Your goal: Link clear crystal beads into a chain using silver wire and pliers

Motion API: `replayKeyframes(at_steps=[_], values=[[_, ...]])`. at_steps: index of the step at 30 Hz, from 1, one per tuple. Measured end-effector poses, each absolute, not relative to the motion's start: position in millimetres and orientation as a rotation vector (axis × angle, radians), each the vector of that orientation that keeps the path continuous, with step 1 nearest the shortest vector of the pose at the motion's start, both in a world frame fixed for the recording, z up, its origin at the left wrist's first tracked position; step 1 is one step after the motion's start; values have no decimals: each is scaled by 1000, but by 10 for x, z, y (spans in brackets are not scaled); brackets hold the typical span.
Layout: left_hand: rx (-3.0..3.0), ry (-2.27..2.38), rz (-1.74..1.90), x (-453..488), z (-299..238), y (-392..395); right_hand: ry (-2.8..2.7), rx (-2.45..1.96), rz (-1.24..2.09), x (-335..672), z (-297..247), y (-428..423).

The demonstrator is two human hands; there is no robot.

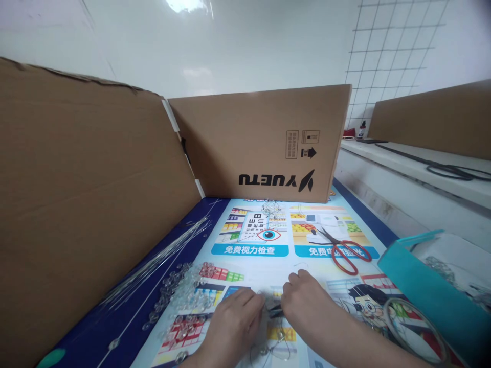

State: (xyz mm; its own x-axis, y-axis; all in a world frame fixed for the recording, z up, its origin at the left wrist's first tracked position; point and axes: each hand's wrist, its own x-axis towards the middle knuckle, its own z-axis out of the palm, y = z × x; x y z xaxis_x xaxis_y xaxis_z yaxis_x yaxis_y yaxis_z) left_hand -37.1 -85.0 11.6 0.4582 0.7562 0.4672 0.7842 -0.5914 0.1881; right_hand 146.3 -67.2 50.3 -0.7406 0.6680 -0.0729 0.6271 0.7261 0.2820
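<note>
My left hand (233, 322) and my right hand (307, 301) meet low in the middle of the view, over a printed poster mat (253, 250). Both hands are closed, fingers pinched together around a small dark tool or piece (273, 308) between them; I cannot make out what it is. Thin wire with clear beads (276, 347) trails below the hands. A heap of clear glass beads (180, 291) lies just left of my left hand. A bundle of thin clear wires (169, 255) lies further left.
Red-handled scissors (345, 253) lie right of centre on the mat. A teal box (425, 291) stands at the right. Cardboard panels (261, 143) wall the left and back. A small cluster of beads (270, 208) sits near the back panel. A white ledge (414, 163) runs along the right.
</note>
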Motion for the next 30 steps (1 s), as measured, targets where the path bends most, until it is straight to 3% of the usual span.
replayKeyframes(at_steps=[30], values=[[-2758,-1333,-571,-419,104,-838,2729,1082,378,1394,520,-765]])
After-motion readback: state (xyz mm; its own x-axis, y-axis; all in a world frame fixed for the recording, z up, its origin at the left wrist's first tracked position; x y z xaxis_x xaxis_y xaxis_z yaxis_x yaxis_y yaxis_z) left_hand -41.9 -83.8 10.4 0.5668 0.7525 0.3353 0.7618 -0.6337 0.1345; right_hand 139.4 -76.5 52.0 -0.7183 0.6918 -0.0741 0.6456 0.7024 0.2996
